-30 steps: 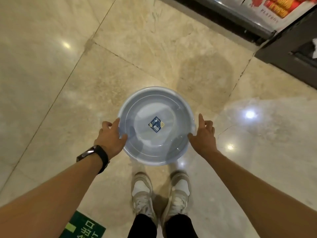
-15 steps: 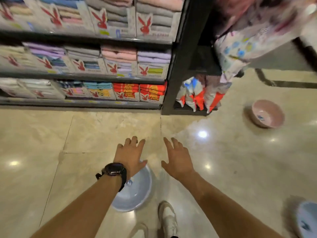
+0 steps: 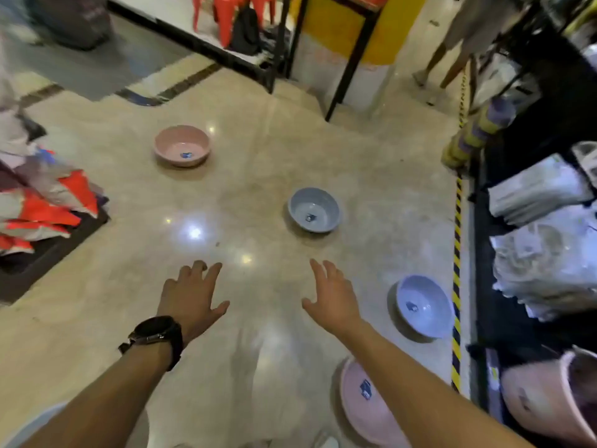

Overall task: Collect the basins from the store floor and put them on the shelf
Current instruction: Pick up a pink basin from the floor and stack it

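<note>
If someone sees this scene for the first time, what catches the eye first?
Basins scattered on the glossy floor: a far pink basin at upper left, a grey basin in the middle, a pale blue basin beside the striped tape. In front, the left hand and right hand reach out, open and empty.

No text, brand or number can be read. Small dark labels sit inside the grey plastic basin [image 3: 314, 214] at twelve o'clock and the pale blue plastic basin [image 3: 425, 306] at three o'clock, their print too blurred to read.
</note>
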